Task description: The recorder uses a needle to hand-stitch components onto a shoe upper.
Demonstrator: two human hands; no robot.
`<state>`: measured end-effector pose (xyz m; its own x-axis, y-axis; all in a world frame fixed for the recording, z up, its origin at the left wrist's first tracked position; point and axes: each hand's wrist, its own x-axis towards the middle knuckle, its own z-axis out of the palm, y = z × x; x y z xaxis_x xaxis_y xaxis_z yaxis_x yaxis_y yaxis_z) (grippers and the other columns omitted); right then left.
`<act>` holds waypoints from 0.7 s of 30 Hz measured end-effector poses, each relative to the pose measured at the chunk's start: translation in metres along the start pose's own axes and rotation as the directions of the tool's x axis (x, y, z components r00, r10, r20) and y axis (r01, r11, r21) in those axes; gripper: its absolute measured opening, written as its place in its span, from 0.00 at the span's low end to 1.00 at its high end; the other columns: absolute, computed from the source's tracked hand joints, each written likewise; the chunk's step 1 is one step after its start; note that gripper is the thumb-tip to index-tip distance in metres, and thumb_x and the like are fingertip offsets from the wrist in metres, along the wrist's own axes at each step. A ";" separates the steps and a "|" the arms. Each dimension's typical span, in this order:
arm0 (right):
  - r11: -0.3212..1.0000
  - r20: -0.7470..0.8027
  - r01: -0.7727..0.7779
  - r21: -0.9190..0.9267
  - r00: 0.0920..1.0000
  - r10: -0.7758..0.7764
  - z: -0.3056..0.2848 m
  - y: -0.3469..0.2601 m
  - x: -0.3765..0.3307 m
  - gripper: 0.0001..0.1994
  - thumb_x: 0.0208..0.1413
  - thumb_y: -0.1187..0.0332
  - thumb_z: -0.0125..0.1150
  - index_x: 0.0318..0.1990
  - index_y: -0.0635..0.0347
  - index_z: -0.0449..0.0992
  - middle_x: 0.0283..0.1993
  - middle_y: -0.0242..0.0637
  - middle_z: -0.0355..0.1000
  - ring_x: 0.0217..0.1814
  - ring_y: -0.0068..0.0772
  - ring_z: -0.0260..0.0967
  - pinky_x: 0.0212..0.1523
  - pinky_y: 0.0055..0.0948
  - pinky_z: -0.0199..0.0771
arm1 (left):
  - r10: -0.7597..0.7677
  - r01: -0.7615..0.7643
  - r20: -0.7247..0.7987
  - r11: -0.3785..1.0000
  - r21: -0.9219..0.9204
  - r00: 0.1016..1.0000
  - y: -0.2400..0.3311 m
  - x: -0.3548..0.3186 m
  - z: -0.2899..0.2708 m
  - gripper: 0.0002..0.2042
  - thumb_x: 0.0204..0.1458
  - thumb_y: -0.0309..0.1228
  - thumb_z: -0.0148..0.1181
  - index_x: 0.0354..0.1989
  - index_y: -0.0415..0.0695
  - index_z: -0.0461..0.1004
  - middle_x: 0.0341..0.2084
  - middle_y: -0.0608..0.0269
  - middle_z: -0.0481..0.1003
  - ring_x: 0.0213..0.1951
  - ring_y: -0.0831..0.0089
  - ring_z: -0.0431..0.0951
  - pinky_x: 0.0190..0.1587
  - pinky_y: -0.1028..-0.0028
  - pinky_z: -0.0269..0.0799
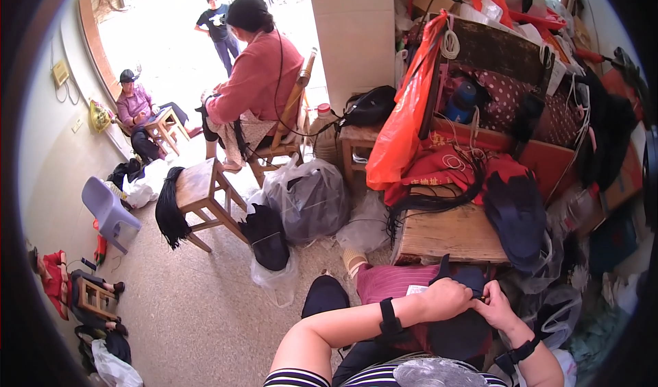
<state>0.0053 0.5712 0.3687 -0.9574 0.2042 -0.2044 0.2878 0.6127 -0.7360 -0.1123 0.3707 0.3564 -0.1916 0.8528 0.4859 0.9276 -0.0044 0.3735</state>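
Note:
My left hand point(447, 299) is closed, its fingers pinching a dark navy fabric piece point(471, 277) over my lap. My right hand point(496, 307) meets it from the right, thumb and fingers pressed together on the same piece. What lies between the fingertips is too small to make out. A maroon ribbed cloth point(391, 282) covers my lap, with a small white label by my left hand. Just beyond my hands stands a wooden bench point(449, 231) bearing a bundle of black cords point(439, 200) and a stack of dark sole-shaped fabric pieces point(515, 219).
Behind the bench rises an open cabinet point(480, 41) heaped with bags; a red plastic bag point(406, 119) hangs there. Ahead are a stool point(202, 188) with black cords and a stuffed clear bag point(307, 198). A person in pink point(264, 71) sits beyond; others sit left, and one stands outside.

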 end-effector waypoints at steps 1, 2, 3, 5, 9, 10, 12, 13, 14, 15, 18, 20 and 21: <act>0.999 -0.004 -0.043 -0.015 0.999 0.043 0.001 -0.001 0.000 0.26 0.52 0.54 0.77 0.40 0.56 0.62 0.28 0.34 0.64 0.28 0.26 0.63 0.30 0.30 0.70 | -0.070 0.071 0.043 0.997 -0.008 0.997 0.001 0.002 -0.001 0.14 0.58 0.39 0.59 0.24 0.43 0.74 0.20 0.56 0.75 0.24 0.57 0.79 0.30 0.60 0.76; 0.999 -0.005 0.041 -0.018 0.999 -0.041 0.001 -0.002 0.000 0.26 0.52 0.54 0.76 0.40 0.56 0.62 0.28 0.34 0.64 0.28 0.27 0.62 0.30 0.31 0.69 | -0.122 0.124 0.105 0.992 -0.015 0.987 0.001 0.006 0.000 0.15 0.58 0.41 0.58 0.24 0.44 0.74 0.20 0.57 0.75 0.24 0.58 0.80 0.29 0.61 0.76; 0.997 -0.005 0.010 -0.072 1.000 -0.010 0.001 -0.002 0.001 0.26 0.53 0.55 0.76 0.40 0.56 0.61 0.29 0.34 0.63 0.28 0.28 0.62 0.30 0.33 0.69 | -0.020 0.012 0.112 0.998 0.065 0.993 0.000 0.006 -0.002 0.14 0.59 0.40 0.58 0.24 0.45 0.75 0.19 0.58 0.74 0.23 0.59 0.79 0.25 0.60 0.75; 0.986 0.004 0.149 -0.069 0.989 -0.149 0.000 -0.003 0.001 0.22 0.56 0.58 0.73 0.40 0.57 0.62 0.32 0.37 0.63 0.30 0.35 0.63 0.33 0.36 0.69 | 0.004 -0.009 0.153 0.999 0.032 0.988 -0.003 0.006 -0.005 0.14 0.59 0.38 0.57 0.23 0.46 0.75 0.19 0.60 0.72 0.21 0.61 0.77 0.22 0.61 0.73; 0.984 0.082 0.159 0.079 0.983 -0.165 -0.004 0.002 -0.006 0.15 0.65 0.60 0.63 0.44 0.58 0.65 0.37 0.41 0.67 0.36 0.43 0.68 0.39 0.39 0.71 | -0.004 0.041 0.128 0.958 -0.284 0.992 -0.009 0.002 -0.014 0.12 0.56 0.34 0.64 0.25 0.42 0.72 0.19 0.52 0.71 0.24 0.50 0.76 0.29 0.56 0.72; 0.973 0.066 0.210 0.096 0.974 -0.216 -0.004 0.004 -0.006 0.14 0.67 0.59 0.60 0.44 0.58 0.65 0.39 0.42 0.68 0.38 0.44 0.70 0.41 0.39 0.71 | 0.032 0.009 0.115 0.939 -0.345 0.993 -0.010 0.002 -0.017 0.13 0.55 0.31 0.66 0.24 0.41 0.69 0.18 0.51 0.71 0.24 0.49 0.76 0.29 0.54 0.71; 0.971 0.055 0.199 0.136 0.977 -0.208 -0.004 0.006 -0.008 0.13 0.70 0.58 0.54 0.46 0.58 0.65 0.41 0.43 0.70 0.42 0.45 0.72 0.46 0.40 0.71 | 0.048 0.001 0.143 0.944 -0.331 0.989 -0.006 0.004 -0.023 0.14 0.54 0.30 0.67 0.23 0.41 0.67 0.18 0.51 0.70 0.23 0.49 0.75 0.28 0.54 0.69; 0.972 0.064 0.176 0.154 0.980 -0.187 -0.004 0.007 -0.010 0.12 0.71 0.58 0.51 0.47 0.58 0.65 0.41 0.43 0.70 0.43 0.44 0.72 0.47 0.40 0.71 | 0.057 -0.005 0.159 0.951 -0.310 0.986 -0.003 0.006 -0.025 0.14 0.54 0.30 0.67 0.23 0.41 0.66 0.18 0.52 0.70 0.23 0.50 0.74 0.28 0.55 0.69; 0.965 0.055 0.200 0.173 0.976 -0.212 -0.003 0.007 -0.010 0.12 0.72 0.58 0.49 0.47 0.58 0.65 0.42 0.42 0.70 0.45 0.44 0.72 0.48 0.39 0.71 | 0.061 -0.010 0.174 0.959 -0.282 0.983 -0.001 0.009 -0.028 0.14 0.55 0.30 0.67 0.23 0.41 0.66 0.18 0.52 0.70 0.23 0.50 0.74 0.28 0.56 0.69; 0.967 0.078 0.193 0.166 0.975 -0.208 -0.004 0.008 -0.011 0.11 0.72 0.61 0.49 0.48 0.59 0.63 0.43 0.43 0.70 0.46 0.44 0.73 0.48 0.39 0.72 | 0.069 -0.015 0.176 0.956 -0.294 0.982 0.001 0.011 -0.029 0.14 0.55 0.30 0.67 0.23 0.41 0.66 0.18 0.52 0.70 0.23 0.50 0.74 0.28 0.56 0.69; 0.950 0.064 0.238 0.202 0.965 -0.256 -0.003 0.006 -0.012 0.08 0.70 0.67 0.51 0.46 0.60 0.62 0.43 0.43 0.68 0.45 0.44 0.72 0.47 0.39 0.71 | 0.062 -0.019 0.214 0.980 -0.199 0.975 0.009 0.012 -0.034 0.15 0.55 0.30 0.67 0.23 0.42 0.65 0.18 0.54 0.70 0.23 0.52 0.74 0.29 0.58 0.69; 0.940 0.042 0.288 0.181 0.953 -0.300 -0.003 0.006 -0.013 0.08 0.69 0.68 0.52 0.46 0.60 0.61 0.42 0.42 0.67 0.44 0.44 0.71 0.46 0.39 0.71 | 0.044 -0.013 0.237 0.992 -0.129 0.970 0.013 0.009 -0.035 0.16 0.54 0.30 0.67 0.23 0.42 0.65 0.18 0.55 0.69 0.24 0.53 0.73 0.30 0.58 0.70; 0.938 0.031 0.312 0.154 0.947 -0.320 -0.003 0.006 -0.013 0.07 0.69 0.69 0.52 0.45 0.61 0.61 0.42 0.42 0.66 0.43 0.44 0.71 0.45 0.40 0.71 | 0.044 -0.011 0.243 0.991 -0.136 0.969 0.015 0.007 -0.035 0.16 0.54 0.30 0.67 0.23 0.42 0.65 0.18 0.55 0.69 0.24 0.53 0.73 0.30 0.58 0.70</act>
<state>0.0195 0.5740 0.3691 -0.9994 -0.0264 0.0225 -0.0329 0.5210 -0.8530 -0.1110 0.3588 0.3932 -0.0664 0.9531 0.2953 0.8776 -0.0850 0.4717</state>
